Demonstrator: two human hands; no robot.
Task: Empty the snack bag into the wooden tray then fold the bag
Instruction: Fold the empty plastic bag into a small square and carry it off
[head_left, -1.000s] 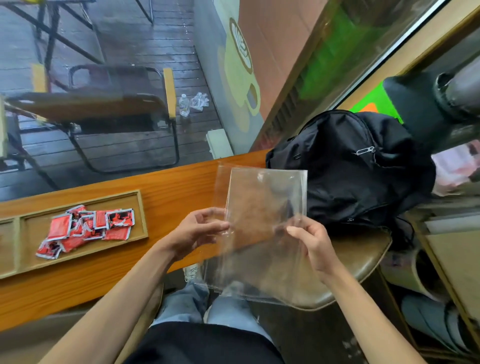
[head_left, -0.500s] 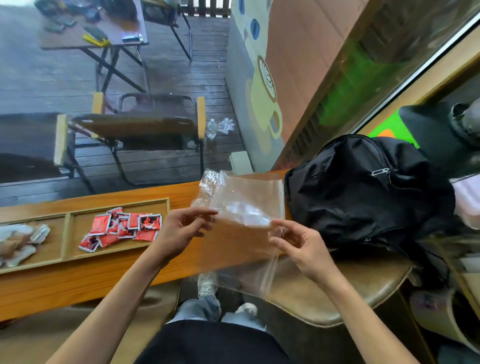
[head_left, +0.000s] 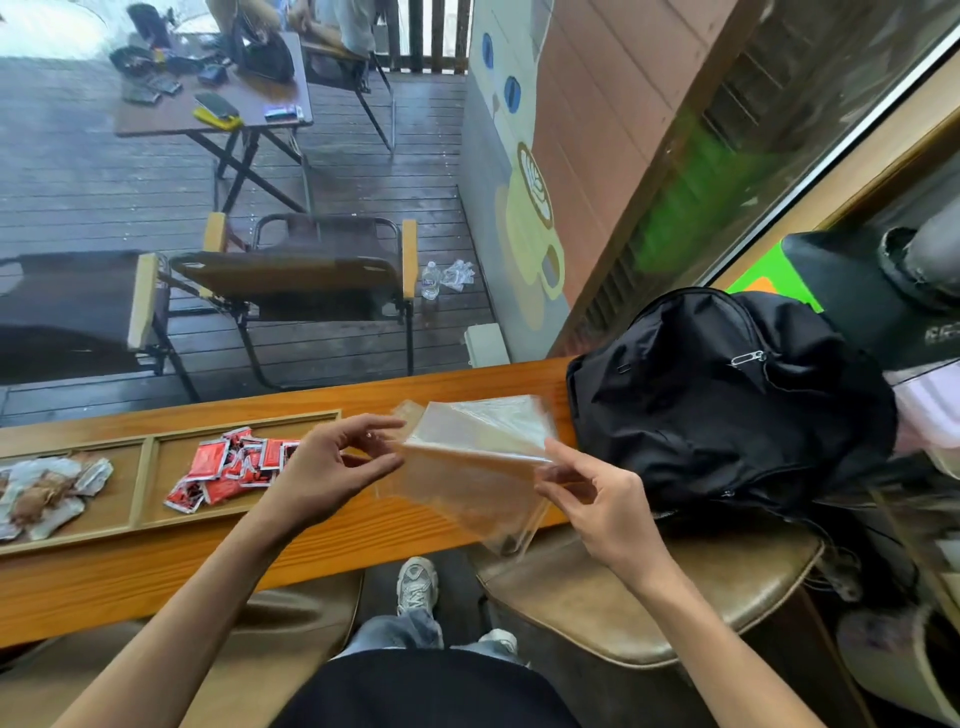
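We hold the clear snack bag (head_left: 475, 457) between both hands, above the near edge of the desk (head_left: 311, 540). Our left hand (head_left: 332, 467) pinches the bag's left edge between thumb and fingertips, the grip closed on the plastic. Our right hand (head_left: 597, 499) pinches the right edge the same way, its grip also closed on the bag. Between the two grips the bag is bent over on itself, its upper part lying back in a fold while the lower part hangs down past the desk edge toward the stool (head_left: 649, 597) under the right hand. The bag looks empty.

Left of the left grip, the wooden tray (head_left: 145, 467) lies flat on the desk. Its nearer compartment holds a heap of red snack packets (head_left: 228, 467), partly hidden behind the left hand; the compartment further left holds pale and brown packets (head_left: 41, 488). Just beyond the right grip a black backpack (head_left: 727, 405) rests on the desk and stool, close to the bag; whether they touch we cannot tell.
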